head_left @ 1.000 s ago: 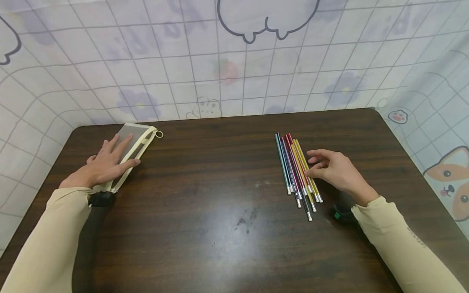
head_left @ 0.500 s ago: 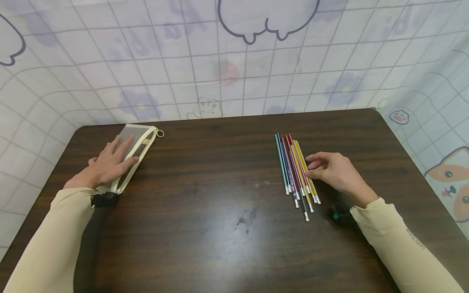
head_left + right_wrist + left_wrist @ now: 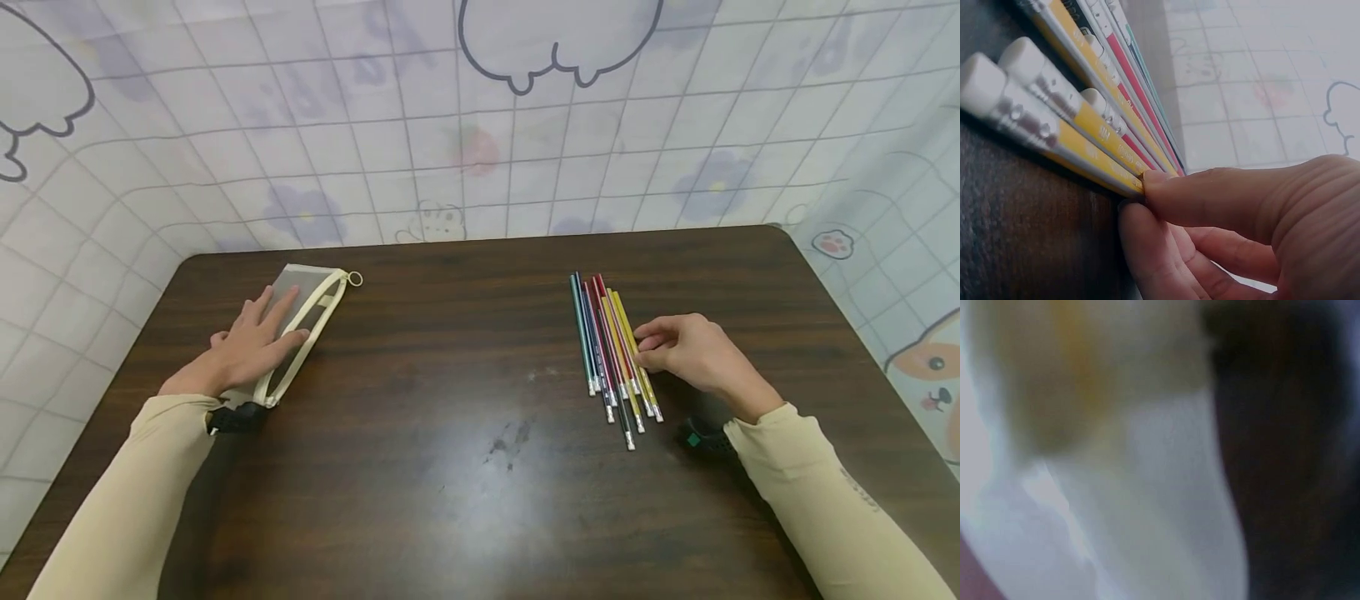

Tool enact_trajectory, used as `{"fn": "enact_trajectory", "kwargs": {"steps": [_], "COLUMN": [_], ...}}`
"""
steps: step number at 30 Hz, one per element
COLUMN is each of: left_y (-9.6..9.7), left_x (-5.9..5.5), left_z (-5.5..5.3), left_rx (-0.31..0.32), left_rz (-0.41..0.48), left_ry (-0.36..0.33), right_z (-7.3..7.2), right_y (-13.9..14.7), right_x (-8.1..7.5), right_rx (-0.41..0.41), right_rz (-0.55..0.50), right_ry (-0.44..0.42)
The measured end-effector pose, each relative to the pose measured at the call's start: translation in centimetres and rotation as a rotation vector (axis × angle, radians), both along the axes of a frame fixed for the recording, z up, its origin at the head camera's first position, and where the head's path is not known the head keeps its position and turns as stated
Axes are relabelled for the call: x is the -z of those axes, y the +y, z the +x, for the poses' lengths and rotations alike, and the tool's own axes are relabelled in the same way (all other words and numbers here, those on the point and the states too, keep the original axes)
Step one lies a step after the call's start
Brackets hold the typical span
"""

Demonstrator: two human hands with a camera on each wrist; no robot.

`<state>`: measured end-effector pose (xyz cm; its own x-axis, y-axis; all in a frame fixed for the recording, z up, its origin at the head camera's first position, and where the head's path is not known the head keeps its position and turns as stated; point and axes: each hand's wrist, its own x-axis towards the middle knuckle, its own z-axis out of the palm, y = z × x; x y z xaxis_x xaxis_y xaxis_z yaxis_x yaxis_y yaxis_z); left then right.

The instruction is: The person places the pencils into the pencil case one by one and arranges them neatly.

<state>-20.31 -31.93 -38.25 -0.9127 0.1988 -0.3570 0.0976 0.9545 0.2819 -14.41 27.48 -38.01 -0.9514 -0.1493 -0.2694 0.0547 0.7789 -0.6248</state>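
Note:
A mesh zip pencil case (image 3: 311, 279) with cream edging and a ring pull lies at the table's left. Across it my left hand (image 3: 243, 354) rests flat, fingers spread. In the left wrist view only blurred pale cloth and dark table show. Several pencils (image 3: 588, 333) in teal, blue, red, black and yellow lie side by side at the right, eraser ends towards me. My right hand (image 3: 690, 354) is at their right edge. Its thumb and index finger pinch the outermost yellow pencil (image 3: 1088, 153), which lies along another yellow one; the remaining fingers are curled under.
The dark wooden table (image 3: 420, 350) has rounded back corners. Behind it and at both sides hangs a pale gridded cloth (image 3: 420, 133) with cartoon prints. A dark smudge (image 3: 510, 442) marks the table's middle.
My right thumb and fingers have closed in on the yellow pencil, and the pencils have shifted slightly. My left hand stays on the pencil case. The whole view has turned a little left.

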Motion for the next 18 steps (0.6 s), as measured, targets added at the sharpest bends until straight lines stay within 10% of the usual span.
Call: {"fn": "enact_trajectory", "kwargs": {"steps": [18], "left_y": [1.0], "left_x": [-0.2], "left_z": [0.4], "left_rx": [0.016], "left_rz": [-0.040], "left_ry": [0.028], "right_z": [0.1], "right_y": [0.1], "right_x": [0.1], "right_rx": [0.015], "right_rz": [-0.035], "right_ry": [-0.001]}}
